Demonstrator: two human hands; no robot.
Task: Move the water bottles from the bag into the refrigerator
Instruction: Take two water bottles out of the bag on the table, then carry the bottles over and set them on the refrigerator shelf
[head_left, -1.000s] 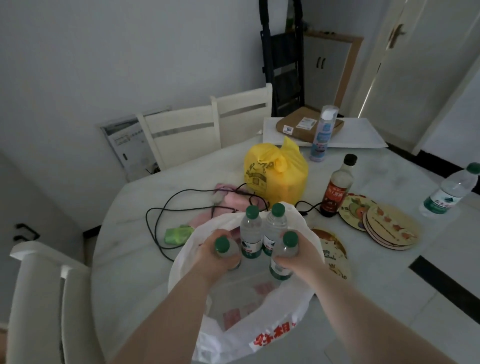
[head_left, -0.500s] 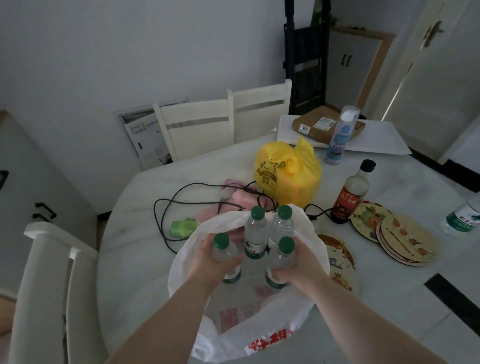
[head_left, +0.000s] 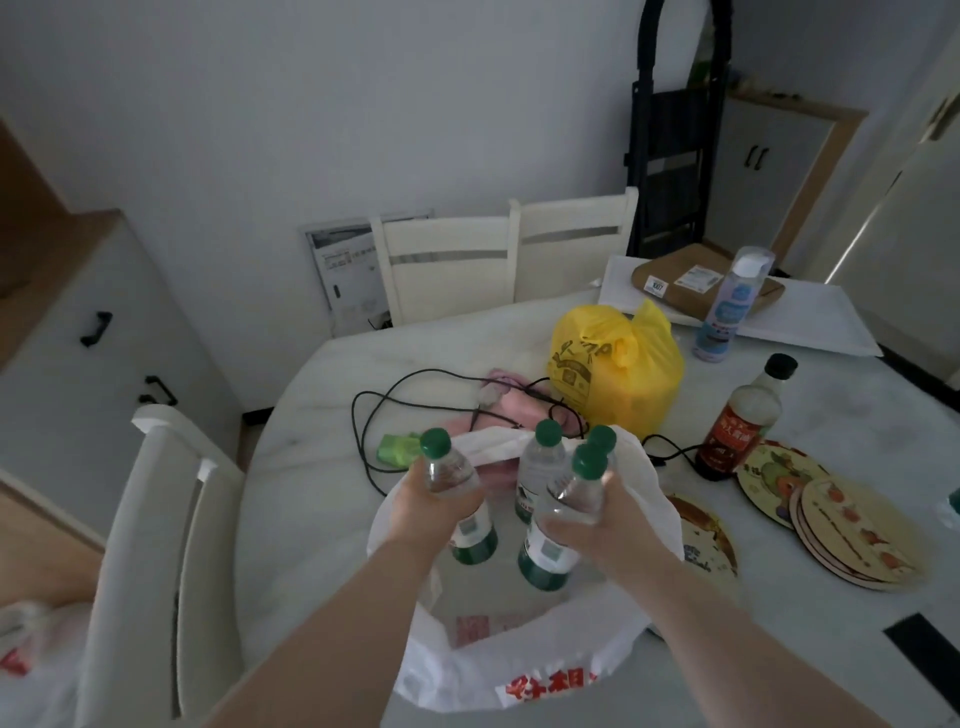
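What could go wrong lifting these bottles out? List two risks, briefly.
1. The right hand holds the right bottle tilted, close beside the two standing bottles in the white bag; swinging it could topple them.
2. The left hand grips the left bottle near its top, bottom hanging free; it might slip.

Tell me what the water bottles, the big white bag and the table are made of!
The water bottles: clear, shiny plastic most likely; you can see through them, and light glints off. Their green caps look like duller plastic. The white bag: thin, crinkly plastic film, a bit see-through. The table: smooth pale top with faint grey veins, maybe marble or a look-alike; I cannot tell which.
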